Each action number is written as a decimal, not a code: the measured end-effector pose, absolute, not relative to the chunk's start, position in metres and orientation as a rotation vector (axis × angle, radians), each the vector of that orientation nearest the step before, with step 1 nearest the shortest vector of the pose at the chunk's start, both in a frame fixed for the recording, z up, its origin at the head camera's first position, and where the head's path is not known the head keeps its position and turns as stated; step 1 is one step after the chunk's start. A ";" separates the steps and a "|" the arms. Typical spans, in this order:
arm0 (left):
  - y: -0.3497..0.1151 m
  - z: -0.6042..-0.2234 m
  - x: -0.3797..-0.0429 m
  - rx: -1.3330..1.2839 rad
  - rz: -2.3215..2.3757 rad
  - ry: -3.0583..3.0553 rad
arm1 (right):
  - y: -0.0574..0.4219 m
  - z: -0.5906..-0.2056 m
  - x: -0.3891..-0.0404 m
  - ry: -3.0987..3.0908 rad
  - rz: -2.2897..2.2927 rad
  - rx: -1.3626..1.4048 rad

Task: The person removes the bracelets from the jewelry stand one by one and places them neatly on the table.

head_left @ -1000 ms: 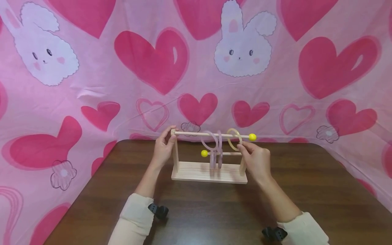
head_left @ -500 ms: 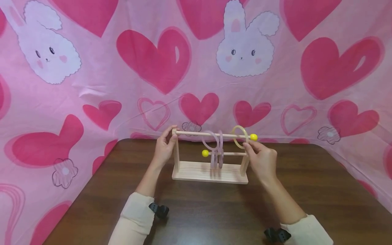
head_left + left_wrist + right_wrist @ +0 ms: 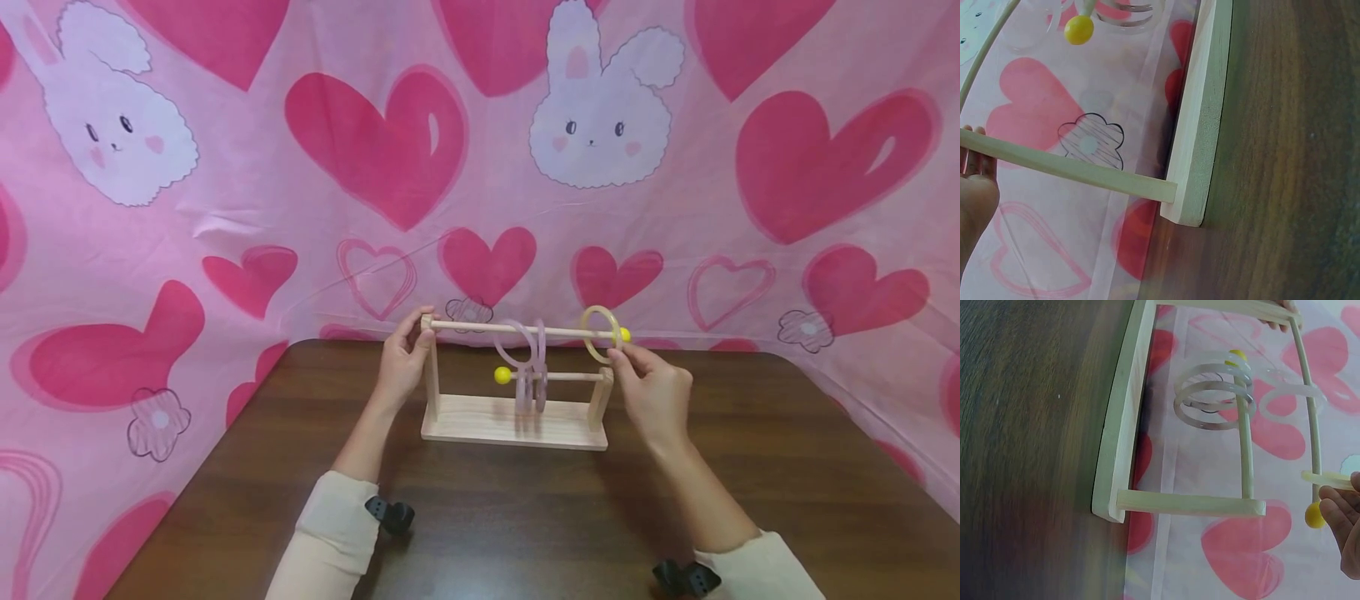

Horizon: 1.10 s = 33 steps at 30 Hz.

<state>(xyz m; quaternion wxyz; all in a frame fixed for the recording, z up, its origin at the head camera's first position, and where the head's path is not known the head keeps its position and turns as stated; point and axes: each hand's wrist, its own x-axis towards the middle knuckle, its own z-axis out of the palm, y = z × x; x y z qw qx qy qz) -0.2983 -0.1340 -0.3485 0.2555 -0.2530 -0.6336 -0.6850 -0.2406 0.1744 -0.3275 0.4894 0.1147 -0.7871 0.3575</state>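
Observation:
My left hand [image 3: 401, 365] grips the top of the left post [image 3: 1072, 169] of a wooden bangle stand [image 3: 517, 427]. My right hand [image 3: 658, 398] pinches a yellow bangle [image 3: 1329, 480] between thumb and fingers. That bangle encircles the upper rod [image 3: 468, 327], right by the yellow ball [image 3: 1315, 516] at its right end. Pale purple bangles [image 3: 540, 343] hang further left on the same rod. Below them, several bangles [image 3: 1180, 411] hang on the lower rod [image 3: 572, 377], whose yellow ball [image 3: 503, 376] faces left.
The stand sits on a dark wooden table [image 3: 480, 508]. Behind it hangs a pink cloth [image 3: 495, 200] printed with hearts and rabbits. A black wrist camera is strapped at each cream sleeve [image 3: 333, 508].
My right hand has slid the yellow bangle rightward along the upper rod to the yellow ball. The left hand keeps its grip on the post.

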 end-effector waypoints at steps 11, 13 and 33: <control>-0.134 -0.349 -0.298 -0.685 -1.862 -1.706 | 0.183 -0.328 -0.239 -1.896 0.906 0.258; -0.134 -0.349 -0.299 -0.680 -1.856 -1.710 | 0.184 -0.328 -0.239 -1.895 0.912 0.252; -0.132 -0.349 -0.298 -0.665 -1.847 -1.709 | 0.198 -0.331 -0.238 -1.890 0.886 0.205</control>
